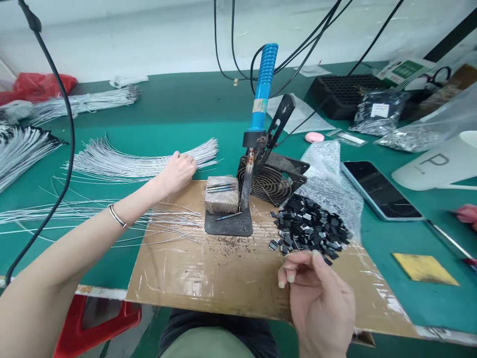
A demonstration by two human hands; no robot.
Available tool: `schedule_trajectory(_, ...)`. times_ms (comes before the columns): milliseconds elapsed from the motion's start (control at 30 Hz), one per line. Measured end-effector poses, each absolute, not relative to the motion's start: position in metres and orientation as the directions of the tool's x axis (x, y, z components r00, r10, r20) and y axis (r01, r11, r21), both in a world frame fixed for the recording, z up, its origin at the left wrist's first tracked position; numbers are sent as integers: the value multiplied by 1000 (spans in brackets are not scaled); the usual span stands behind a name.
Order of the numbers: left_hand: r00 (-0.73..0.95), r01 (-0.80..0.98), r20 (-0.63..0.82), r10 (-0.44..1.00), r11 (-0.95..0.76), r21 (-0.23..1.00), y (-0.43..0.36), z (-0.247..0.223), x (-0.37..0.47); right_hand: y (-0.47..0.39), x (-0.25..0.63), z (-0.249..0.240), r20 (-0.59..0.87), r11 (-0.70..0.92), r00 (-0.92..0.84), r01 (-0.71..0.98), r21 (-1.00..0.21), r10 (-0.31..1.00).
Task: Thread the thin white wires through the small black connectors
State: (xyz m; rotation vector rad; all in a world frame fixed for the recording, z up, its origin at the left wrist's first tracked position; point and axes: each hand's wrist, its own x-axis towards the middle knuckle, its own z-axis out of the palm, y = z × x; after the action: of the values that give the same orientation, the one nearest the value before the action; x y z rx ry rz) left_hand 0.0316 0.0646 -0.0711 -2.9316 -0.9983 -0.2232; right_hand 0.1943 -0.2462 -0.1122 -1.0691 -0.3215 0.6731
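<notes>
Reaching forward, my left hand point(179, 170) rests on the right part of a fanned bundle of white wires point(122, 161), its fingers bent together; what they pinch is too small to make out. My right hand point(320, 293) is palm up just below a pile of small black pieces point(313, 223), thumb and fingers curled near each other; any item between the fingertips cannot be made out. Between the hands, a blue-handled soldering iron point(264, 79) stands tip down in a holder, beside a grey block point(222, 195) with thin metal pieces on top.
A cardboard sheet point(179, 273) covers the front of the green table point(179, 99). Behind the iron is a small fan point(270, 184). At right lie bubble wrap point(328, 169), a phone point(380, 189), a white mug point(436, 164) and a yellow pad point(425, 268). Loose wires point(175, 219) cross the left side.
</notes>
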Motion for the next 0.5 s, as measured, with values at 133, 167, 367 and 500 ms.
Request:
schedule_trajectory(133, 695, 662, 205, 689, -725, 191, 71, -57, 26, -246, 195, -112, -80, 301, 750, -358, -884, 656)
schedule_trajectory(167, 666, 668, 225, 711, -703, 245, 72, -54, 24, -246, 195, -112, -83, 300, 749, -361, -883, 658)
schedule_trajectory(367, 460, 643, 321, 828, -560, 523, 75, -48, 17, -246, 195, -111, -93, 295, 750, -367, -882, 655)
schedule_trajectory(500, 370, 600, 366, 854, -521, 607, 74, -48, 13, -246, 194, -113, -90, 293, 744, -368, -883, 662)
